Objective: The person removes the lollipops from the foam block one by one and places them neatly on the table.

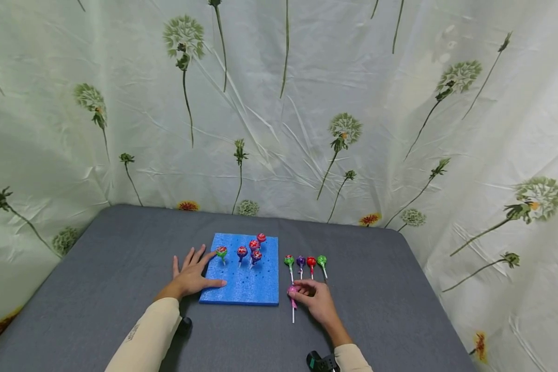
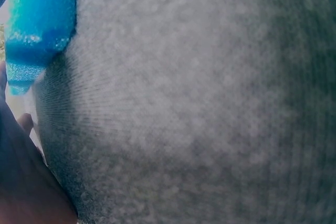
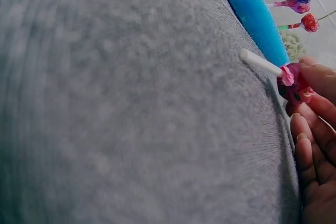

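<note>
My left hand [image 1: 191,276] rests at the left side of a blue foam board [image 1: 267,289], fingers spread, with the thumb lying on its top face. Near the board's right edge, my right hand [image 1: 317,300] pinches a pink-wrapped lollipop [image 1: 292,291] by its head between thumb and fingers. Its white stick [image 3: 260,62] points back toward me. Several wrapped lollipops stand upright in the board, among them a green one [image 1: 221,251] by the left fingertips and a purple one [image 1: 242,251]. The left wrist view catches only the board's edge [image 2: 42,19] and part of the hand.
Right of the board, a row of loose lollipops lies on the grey cloth-covered table [image 1: 376,310]: green [image 1: 289,260], purple [image 1: 300,261], red [image 1: 311,261] and another green [image 1: 322,260]. Small holes dot the board. A dandelion-print curtain [image 1: 279,129] hangs behind the table.
</note>
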`<state>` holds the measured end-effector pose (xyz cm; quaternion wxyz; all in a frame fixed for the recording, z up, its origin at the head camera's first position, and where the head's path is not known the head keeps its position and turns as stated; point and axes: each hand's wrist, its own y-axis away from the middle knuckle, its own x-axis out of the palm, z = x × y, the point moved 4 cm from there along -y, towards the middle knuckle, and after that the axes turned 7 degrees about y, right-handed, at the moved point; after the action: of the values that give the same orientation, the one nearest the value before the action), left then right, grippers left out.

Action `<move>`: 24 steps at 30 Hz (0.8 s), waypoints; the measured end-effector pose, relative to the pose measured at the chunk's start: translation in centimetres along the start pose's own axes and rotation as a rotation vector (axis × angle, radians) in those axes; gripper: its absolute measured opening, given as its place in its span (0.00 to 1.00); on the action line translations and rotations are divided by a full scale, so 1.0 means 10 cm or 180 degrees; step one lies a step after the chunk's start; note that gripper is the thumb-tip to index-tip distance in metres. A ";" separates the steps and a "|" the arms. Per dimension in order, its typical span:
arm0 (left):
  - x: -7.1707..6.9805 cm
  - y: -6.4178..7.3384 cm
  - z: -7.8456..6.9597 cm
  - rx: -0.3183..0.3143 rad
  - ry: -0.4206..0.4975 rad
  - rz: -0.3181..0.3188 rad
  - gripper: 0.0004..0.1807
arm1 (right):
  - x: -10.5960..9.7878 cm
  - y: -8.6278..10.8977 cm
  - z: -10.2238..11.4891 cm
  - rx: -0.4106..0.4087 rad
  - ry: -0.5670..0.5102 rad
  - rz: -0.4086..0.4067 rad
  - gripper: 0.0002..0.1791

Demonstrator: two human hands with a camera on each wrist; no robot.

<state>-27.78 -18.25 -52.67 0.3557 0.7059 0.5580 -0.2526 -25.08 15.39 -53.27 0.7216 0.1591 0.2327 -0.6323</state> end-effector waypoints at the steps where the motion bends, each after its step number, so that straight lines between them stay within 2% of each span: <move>1: 0.00 0.00 0.00 0.0000 -0.0002 0.0001 0.60 | 0.00 0.00 0.00 -0.0044 0.0029 -0.0010 0.14; 10: 0.01 -0.01 0.01 -0.0016 0.0005 0.0010 0.60 | 0.01 -0.01 0.03 -0.0199 0.0336 -0.0011 0.11; 15: 0.01 0.00 0.01 0.0011 0.0016 -0.0001 0.60 | 0.01 -0.02 0.03 -0.0235 0.0291 0.0047 0.12; 24: 0.00 0.00 0.01 0.0025 0.0010 -0.0035 0.60 | 0.00 0.00 0.03 -0.0139 0.0231 0.0008 0.14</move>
<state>-27.79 -18.31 -52.77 0.3507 0.7045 0.5615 -0.2557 -25.05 15.23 -52.99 0.7169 0.1665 0.2723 -0.6199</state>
